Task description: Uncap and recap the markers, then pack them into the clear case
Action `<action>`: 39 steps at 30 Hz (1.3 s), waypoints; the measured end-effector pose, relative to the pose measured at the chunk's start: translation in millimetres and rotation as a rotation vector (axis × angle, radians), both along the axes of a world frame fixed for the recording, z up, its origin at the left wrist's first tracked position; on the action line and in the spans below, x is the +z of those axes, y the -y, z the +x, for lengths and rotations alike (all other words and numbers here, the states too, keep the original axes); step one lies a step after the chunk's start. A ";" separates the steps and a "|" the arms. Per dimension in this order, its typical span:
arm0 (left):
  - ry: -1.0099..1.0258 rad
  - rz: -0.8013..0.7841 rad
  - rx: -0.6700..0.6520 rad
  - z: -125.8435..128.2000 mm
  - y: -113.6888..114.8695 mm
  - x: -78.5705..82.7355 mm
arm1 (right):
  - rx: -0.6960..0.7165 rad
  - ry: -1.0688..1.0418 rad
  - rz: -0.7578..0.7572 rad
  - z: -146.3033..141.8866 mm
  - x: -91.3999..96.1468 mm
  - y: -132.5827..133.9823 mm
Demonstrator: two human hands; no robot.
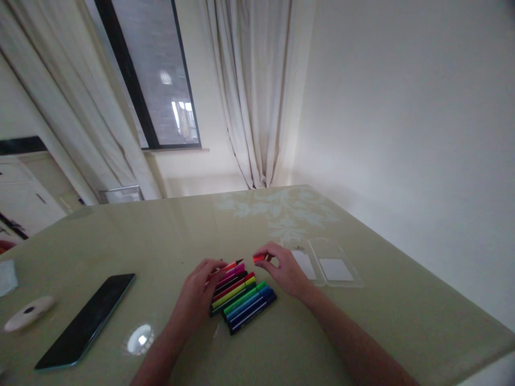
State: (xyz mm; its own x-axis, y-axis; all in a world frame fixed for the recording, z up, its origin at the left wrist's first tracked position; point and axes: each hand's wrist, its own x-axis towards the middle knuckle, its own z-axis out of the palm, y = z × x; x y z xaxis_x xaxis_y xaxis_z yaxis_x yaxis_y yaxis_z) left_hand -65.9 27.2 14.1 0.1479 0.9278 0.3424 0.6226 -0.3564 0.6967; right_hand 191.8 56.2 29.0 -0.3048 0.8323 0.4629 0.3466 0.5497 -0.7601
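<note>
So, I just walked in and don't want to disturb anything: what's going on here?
A person at a table has an orange marker uncapped. The left hand holds the marker, its dark tip pointing toward the right hand, which pinches the orange cap apart from it. Other colored markers lie side by side just below. A clear open case sits to the right, and a dark-screened phone lies to the left.
</note>
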 end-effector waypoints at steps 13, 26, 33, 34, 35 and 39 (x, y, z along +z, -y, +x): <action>0.087 -0.059 -0.077 21.2 11.8 4.9 | 0.077 -0.024 -0.003 -7.3 -1.0 6.1; 0.136 -0.108 -0.057 20.3 14.2 12.8 | 0.095 -0.084 -0.066 -14.7 -5.2 9.6; -0.083 -0.063 0.031 2.0 1.9 -6.1 | -0.188 -0.046 0.018 6.4 -5.3 -9.8; -0.129 -0.048 0.032 -0.1 0.2 -8.6 | -0.268 -0.023 0.058 13.1 -7.7 -14.9; -0.169 -0.034 0.027 -1.7 -1.3 -10.4 | -0.346 0.028 0.097 19.6 -10.9 -19.8; -0.217 -0.016 0.022 -9.7 -6.2 -12.3 | -0.476 0.397 0.106 33.4 -25.9 -31.6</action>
